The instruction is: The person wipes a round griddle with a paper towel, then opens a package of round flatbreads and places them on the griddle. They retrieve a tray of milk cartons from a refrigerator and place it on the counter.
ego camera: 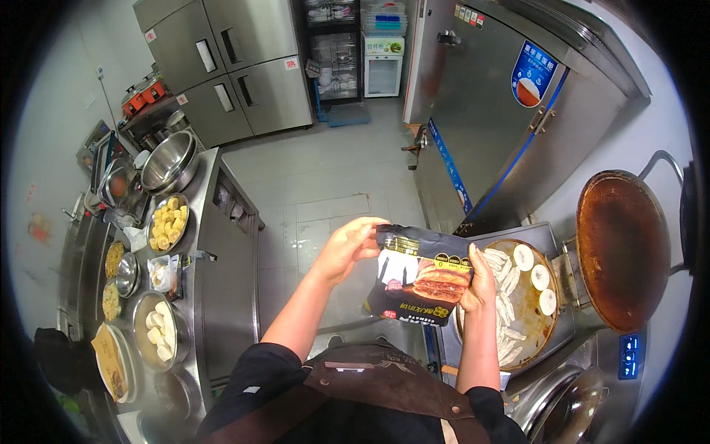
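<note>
Between my two hands is a black food package (419, 277) with a picture of stacked filled flatbreads, held upside down in front of my apron. My left hand (350, 250) grips its upper left corner. On the right edge, my right hand (480, 283) is closed round the package. Just beyond that hand lies a round electric griddle pan (535, 327), oiled and browned, with many pale elongated pieces (506, 311) over its left part. Three round white flatbreads (539, 277) rest along its right side.
The griddle's browned lid (624, 250) stands raised at the right, above a wok (571, 410). On the left, a steel counter (219, 222) bears a bowl of yellow cubes (168, 222), a bowl of pale pieces (158, 332) and large steel bowls (169, 161). Steel refrigerators (222, 66) stand beyond.
</note>
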A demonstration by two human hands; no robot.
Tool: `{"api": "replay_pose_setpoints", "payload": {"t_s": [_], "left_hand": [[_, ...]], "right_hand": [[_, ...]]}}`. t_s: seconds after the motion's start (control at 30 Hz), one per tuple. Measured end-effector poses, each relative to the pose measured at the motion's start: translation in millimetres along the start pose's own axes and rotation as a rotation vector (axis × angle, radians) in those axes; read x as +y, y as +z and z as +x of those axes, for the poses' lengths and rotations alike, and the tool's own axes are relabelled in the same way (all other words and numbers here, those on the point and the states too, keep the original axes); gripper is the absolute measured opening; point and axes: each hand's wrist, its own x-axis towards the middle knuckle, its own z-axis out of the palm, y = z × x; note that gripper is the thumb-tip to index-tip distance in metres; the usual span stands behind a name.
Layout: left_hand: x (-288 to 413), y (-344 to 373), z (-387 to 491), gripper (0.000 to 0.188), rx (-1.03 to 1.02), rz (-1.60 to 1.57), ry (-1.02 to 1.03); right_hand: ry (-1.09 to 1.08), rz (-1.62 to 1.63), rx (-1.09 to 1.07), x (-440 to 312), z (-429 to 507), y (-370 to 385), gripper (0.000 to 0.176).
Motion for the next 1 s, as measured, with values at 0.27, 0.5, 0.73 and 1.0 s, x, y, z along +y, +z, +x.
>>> {"api": "replay_pose_setpoints", "payload": {"t_s": [0.27,0.5,0.73,1.0], "left_hand": [[3.9,22.8,-2.1,0.016,0.133,0.37,0.047],[-12.6,34.1,-12.5,0.014,-0.073,0.881,0.387],[-0.1,35.9,-11.6,0.01,-0.151,0.92,0.421],[-13.4,27.7,11.6,0.017,-0.216,0.806,0.217]], "right_hand": [[-0.16,-0.215,0.092,4.2,-26.8,0.3,0.018],[-0.712,-1.582,-0.253,4.0,-46.5,54.3,0.04],[-0.785,-1.501,-0.305,38.4,-38.4,58.0,0.013],[-1.046,-1.776,-0.272,30.4,-19.7,52.9,0.013]]}}
